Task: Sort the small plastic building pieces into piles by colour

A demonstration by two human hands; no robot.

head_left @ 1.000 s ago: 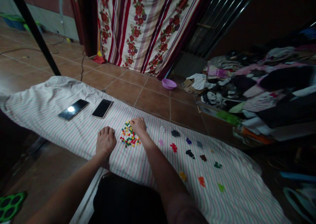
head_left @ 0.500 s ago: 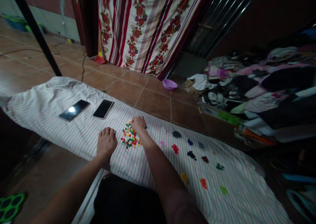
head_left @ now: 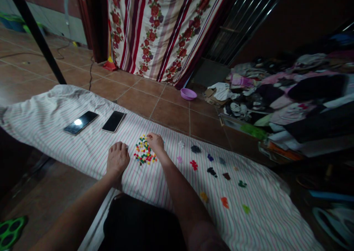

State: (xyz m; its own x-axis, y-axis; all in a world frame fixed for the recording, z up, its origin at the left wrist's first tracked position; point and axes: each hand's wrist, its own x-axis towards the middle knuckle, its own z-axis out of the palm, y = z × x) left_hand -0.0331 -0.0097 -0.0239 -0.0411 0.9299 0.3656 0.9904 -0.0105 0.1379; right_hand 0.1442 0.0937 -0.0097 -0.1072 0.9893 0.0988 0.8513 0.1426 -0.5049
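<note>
A mixed pile of small colourful pieces lies on the striped cloth. Over the pile's upper right edge is my right hand, its fingers pinched together; whatever they hold is too small to make out. My left hand rests on the cloth left of the pile, fingers together and curled down, nothing visible in it. Small single-colour groups are spread to the right, among them red, black, orange, yellow and dark green ones.
Two phones, one at the left and another nearer the pile, lie on the cloth. Beyond it are a tiled floor, a purple basin, a floral curtain and heaped clothes at the right.
The whole view has shifted slightly. My right hand stays at the pile, its fingers now drawn into a clearer pinch. My left hand rests as before.
</note>
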